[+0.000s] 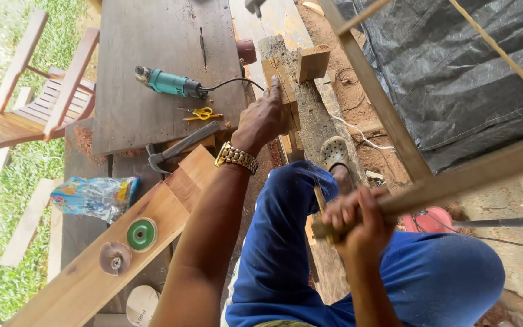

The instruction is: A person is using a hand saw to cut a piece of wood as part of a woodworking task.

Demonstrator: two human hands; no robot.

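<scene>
The left hand (264,118) reaches forward with a straight arm and presses closed on the wooden piece (281,82), which stands pale and rough at 12 o'clock. The right hand (355,221) is a fist around a wooden handle (328,227) near the knee. At 10 o'clock on the bench (146,36) lie a teal power tool (171,83), yellow scissors (201,113) and a hammer (180,147).

Pale wooden block (281,91), upright and notched, stands on the weathered beam (316,121) with a squarish offcut just beside it; the hammer's worn wooden handle (328,227), tilted, lies nearer along that beam.
</scene>
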